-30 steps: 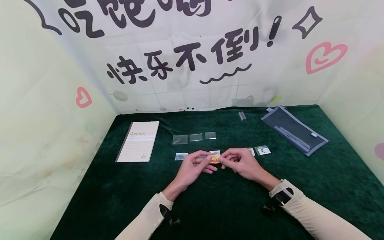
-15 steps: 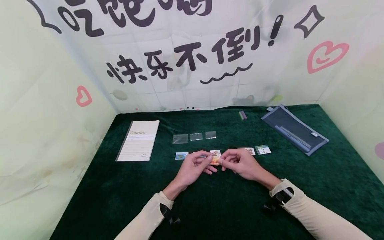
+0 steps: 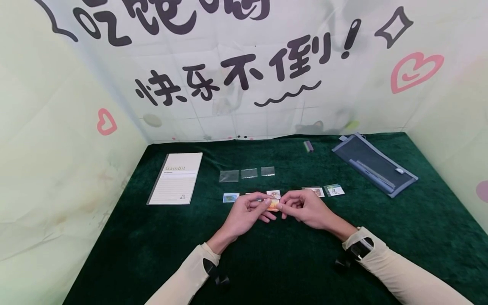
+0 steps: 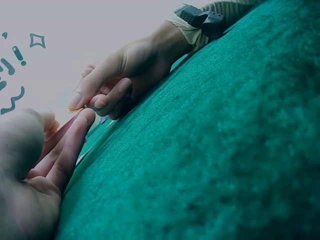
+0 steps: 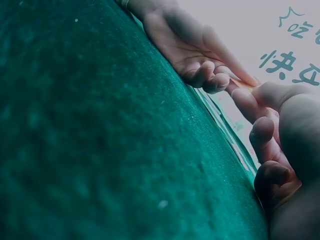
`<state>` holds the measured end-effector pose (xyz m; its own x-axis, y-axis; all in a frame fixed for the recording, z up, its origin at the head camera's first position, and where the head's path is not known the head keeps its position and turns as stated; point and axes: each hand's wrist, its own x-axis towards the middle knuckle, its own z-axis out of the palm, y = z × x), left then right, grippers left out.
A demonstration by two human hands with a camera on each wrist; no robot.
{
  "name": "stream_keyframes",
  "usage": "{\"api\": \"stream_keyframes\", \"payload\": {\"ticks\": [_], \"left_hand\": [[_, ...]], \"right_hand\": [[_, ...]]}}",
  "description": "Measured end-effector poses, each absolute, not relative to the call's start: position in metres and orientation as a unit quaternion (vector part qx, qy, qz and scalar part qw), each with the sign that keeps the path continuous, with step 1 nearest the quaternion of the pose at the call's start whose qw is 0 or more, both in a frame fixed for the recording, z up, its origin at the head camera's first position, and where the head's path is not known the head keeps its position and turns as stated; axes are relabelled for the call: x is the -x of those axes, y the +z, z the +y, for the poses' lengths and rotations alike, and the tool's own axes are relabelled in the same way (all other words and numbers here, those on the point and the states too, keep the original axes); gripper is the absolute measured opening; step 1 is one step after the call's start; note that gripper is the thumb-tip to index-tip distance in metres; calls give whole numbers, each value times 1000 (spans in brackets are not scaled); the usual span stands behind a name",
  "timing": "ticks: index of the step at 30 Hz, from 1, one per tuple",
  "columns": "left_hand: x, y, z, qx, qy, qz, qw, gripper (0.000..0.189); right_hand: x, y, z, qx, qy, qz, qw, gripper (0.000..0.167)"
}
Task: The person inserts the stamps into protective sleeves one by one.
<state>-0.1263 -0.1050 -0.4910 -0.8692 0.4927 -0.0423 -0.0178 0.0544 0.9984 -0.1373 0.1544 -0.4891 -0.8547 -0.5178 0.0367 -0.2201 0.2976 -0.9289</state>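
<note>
Left hand [image 3: 244, 216] and right hand [image 3: 308, 208] each pinch orange card [image 3: 273, 206]. Notebook [image 3: 176, 178] near tabletop's [image 3: 282, 262] far left corner; pouch [image 3: 375, 166] near far right corner. Bags [image 3: 249, 173] between.

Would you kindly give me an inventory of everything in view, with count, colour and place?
Cloth: one, dark green, beneath the items
Backdrop: one, pale with dark and pink prints, behind the cloth
Notebook: one, white with dark spine, left
Clear bags: three, transparent, row near the centre
Small block: one, mostly purple, back, right of centre
Pouch: one, blue, right
Slender items: count unclear, bluish, inside the pouch
Picture cards: at least four, multicoloured, row nearer than the bags
Orange card: one, orange, above the cloth's centre
Left hand: one, bare, pinching the orange card
Right hand: one, bare, pinching it too
Sleeves: two, cream, on the arms
Wrist devices: two, black, one per wrist
</note>
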Motion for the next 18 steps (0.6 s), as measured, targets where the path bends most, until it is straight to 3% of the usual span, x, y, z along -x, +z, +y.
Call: {"api": "stream_keyframes", "payload": {"ticks": [18], "left_hand": [[123,-488,-105,-183,654,704,206,31]], "right_hand": [[138,-492,152,247,-547,789,130,9]]}}
